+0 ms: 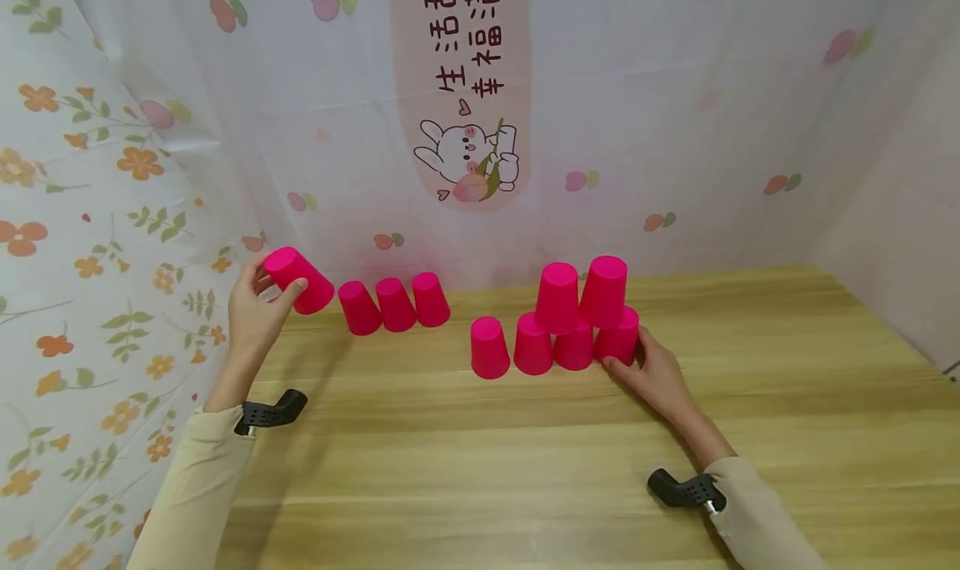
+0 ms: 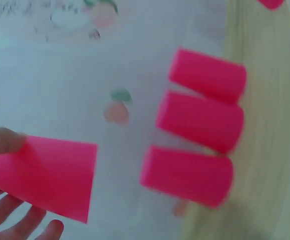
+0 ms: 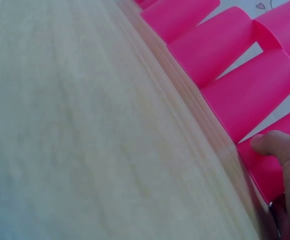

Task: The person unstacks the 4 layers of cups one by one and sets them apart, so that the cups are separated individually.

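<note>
My left hand holds a bright pink cup up off the table, upside down and tilted. In the left wrist view the thumb lies on one side of that held cup and the fingers on the other. To its right, three upside-down cups stand in a row. My right hand grips the rightmost bottom cup of a stack, thumb in front and most fingers hidden behind. Two upper cups sit side by side on the bottom row. The row's leftmost cup stands slightly apart with nothing on it.
The wood-grain table stretches out in front of the cups. Behind them hangs a pale printed curtain, and a floral cloth covers the left side. Each wrist bears a black camera mount.
</note>
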Motion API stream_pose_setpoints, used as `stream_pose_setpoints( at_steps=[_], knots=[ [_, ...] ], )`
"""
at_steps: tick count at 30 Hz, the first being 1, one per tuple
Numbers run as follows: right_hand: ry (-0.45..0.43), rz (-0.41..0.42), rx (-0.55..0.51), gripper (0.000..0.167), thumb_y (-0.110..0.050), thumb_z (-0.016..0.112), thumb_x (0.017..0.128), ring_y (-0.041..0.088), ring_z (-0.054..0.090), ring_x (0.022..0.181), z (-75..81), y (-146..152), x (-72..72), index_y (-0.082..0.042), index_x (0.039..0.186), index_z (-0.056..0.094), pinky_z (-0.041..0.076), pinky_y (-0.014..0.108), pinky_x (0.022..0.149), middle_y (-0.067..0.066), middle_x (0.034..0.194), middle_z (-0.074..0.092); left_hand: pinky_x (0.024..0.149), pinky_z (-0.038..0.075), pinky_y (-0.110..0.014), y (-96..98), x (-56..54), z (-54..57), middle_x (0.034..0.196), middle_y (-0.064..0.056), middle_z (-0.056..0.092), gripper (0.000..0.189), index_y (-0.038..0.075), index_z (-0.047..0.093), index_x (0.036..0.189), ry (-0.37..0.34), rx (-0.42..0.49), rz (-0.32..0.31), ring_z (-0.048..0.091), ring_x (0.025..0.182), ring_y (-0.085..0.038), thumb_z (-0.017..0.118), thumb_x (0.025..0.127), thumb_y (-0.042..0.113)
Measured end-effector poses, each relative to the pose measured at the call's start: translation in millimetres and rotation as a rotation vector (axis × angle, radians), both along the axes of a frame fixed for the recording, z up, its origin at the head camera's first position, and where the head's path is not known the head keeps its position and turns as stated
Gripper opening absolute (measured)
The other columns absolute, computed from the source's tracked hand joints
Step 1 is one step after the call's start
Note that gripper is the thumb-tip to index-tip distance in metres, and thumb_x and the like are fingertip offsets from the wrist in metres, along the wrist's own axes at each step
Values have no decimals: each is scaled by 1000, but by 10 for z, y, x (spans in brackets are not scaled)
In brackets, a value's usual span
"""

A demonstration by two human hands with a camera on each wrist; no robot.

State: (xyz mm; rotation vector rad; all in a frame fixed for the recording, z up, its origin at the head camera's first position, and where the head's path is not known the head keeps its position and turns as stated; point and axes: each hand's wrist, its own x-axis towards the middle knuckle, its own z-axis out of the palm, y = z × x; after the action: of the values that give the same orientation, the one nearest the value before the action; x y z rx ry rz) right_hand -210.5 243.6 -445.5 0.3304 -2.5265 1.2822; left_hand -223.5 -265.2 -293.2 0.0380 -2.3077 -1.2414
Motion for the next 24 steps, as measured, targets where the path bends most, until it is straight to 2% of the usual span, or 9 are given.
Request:
stream_pose_setpoints(
  at_steps=[2, 4, 6, 8, 11, 14, 19, 21, 24],
  knots=[
    [1, -2, -3, 59, -17, 71, 81, 35, 55, 103, 15, 6, 1, 7, 127, 43, 45, 46, 87, 23, 112, 58, 79, 47, -17, -76, -11, -47, 126, -13, 50, 59, 2, 39, 138, -78, 43, -6, 50, 108, -21, 64, 87, 20],
    [-7, 0, -2, 60, -16, 71, 81, 36, 55, 104, 18, 10, -2, 7, 128, 42, 44, 48, 89, 24, 114, 57, 77, 47, -15, -125, -33, -102, 123, -11, 50, 62, 1, 36, 139, -149, 161, -38, 51, 104, -16, 64, 87, 19],
    [-11, 6, -4, 60, -16, 71, 81, 38, 54, 106, 22, 16, 1, 8, 128, 42, 43, 49, 90, 26, 114, 56, 74, 48, -14, -155, -59, -159, 118, -6, 50, 63, 0, 33, 140, -200, 283, -46, 52, 97, -10, 64, 87, 17],
    [-14, 10, -9, 61, -16, 71, 81, 38, 54, 107, 25, 24, -3, 8, 129, 41, 43, 49, 91, 26, 116, 56, 72, 49, -14, -176, -90, -223, 115, -4, 49, 63, 0, 33, 139, -224, 352, -26, 51, 91, -5, 65, 87, 15],
    [-14, 13, -15, 61, -16, 71, 81, 38, 53, 108, 23, 33, -9, 8, 130, 41, 42, 49, 91, 26, 117, 55, 71, 46, -11, -195, -121, -326, 121, -8, 48, 62, 0, 33, 140, -252, 286, 46, 50, 95, -7, 63, 87, 16],
    [-15, 12, -12, 61, -16, 71, 82, 37, 54, 107, 17, 36, -13, 8, 129, 41, 42, 49, 91, 25, 116, 56, 74, 46, -15, -213, -164, -427, 131, -17, 45, 63, 0, 32, 141, -293, 227, 85, 49, 107, -19, 61, 88, 16],
    [-14, 7, -9, 61, -16, 71, 82, 38, 53, 107, 17, 24, -1, 7, 129, 41, 42, 49, 91, 25, 116, 56, 98, 40, -38, -223, -262, -569, 138, -25, 38, 65, -4, 28, 142, -330, 198, 91, 39, 124, -34, 61, 87, 9],
    [-11, 4, -12, 61, -16, 71, 81, 38, 53, 107, 21, 21, 1, 7, 129, 41, 42, 49, 91, 25, 116, 56, 101, 35, -44, -217, -290, -635, 139, -27, 36, 66, -5, 26, 142, -330, 188, 89, 36, 126, -37, 61, 87, 6],
    [-17, 14, -17, 61, -16, 71, 81, 37, 53, 108, 19, 9, -3, 6, 130, 42, 42, 49, 91, 24, 116, 56, 99, 38, -45, -215, -311, -719, 136, -27, 39, 65, -6, 29, 140, -318, 195, 112, 39, 123, -36, 62, 85, 5]
  ],
)
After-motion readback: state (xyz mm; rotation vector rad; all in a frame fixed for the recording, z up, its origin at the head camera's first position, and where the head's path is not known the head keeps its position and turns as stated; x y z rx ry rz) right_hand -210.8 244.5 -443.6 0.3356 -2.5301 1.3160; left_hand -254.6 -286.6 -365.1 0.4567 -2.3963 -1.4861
